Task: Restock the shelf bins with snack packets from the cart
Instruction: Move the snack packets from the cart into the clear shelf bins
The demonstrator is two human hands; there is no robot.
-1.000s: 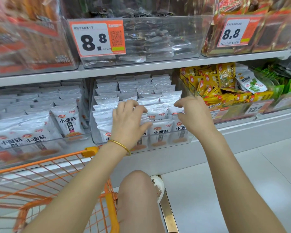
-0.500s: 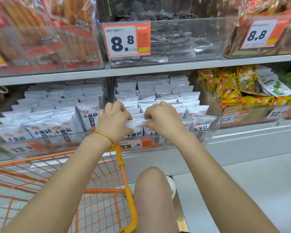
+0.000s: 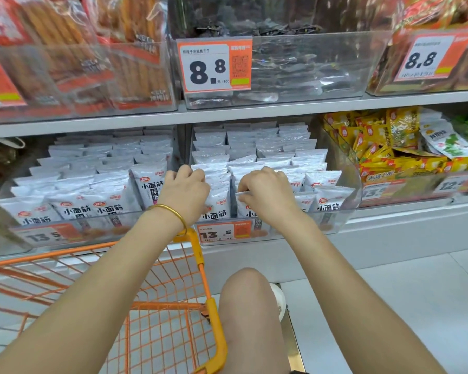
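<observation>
The white packets (image 3: 268, 147) you are restocking stand upright in tight rows, front to back, in the middle bin (image 3: 347, 184) on the lower shelf (image 3: 389, 220). They overlap too much to count. A second clear bin (image 3: 106, 229) just to its left holds the same packets, so there are two bins of them.

Your right hand (image 3: 268, 193) is at the front edge of the middle bin, fingers curled, pinching the top seam of the front packet (image 3: 247, 210). Your left hand (image 3: 185, 190) sits at that bin's left side, knuckles up and fingers bent over the packet tops. You cannot tell whether it grasps them or only presses on them. One gold bangle (image 3: 173, 211) rings the left wrist.

One orange price tag (image 3: 223, 232) reading 13.5 is fixed to the middle bin's front wall, below and between your hands.

The orange wire cart (image 3: 200, 255) stands against the shelf's front edge at the lower left, its corner directly under your left wrist. Your bare knee (image 3: 246, 306) is just to the right of it.

To the right of the middle bin, a third bin (image 3: 416, 184) holds yellow packets (image 3: 376, 147). The upper shelf (image 3: 254, 112) carries three clear bins, two of them with 8.8 tags (image 3: 214, 66).
</observation>
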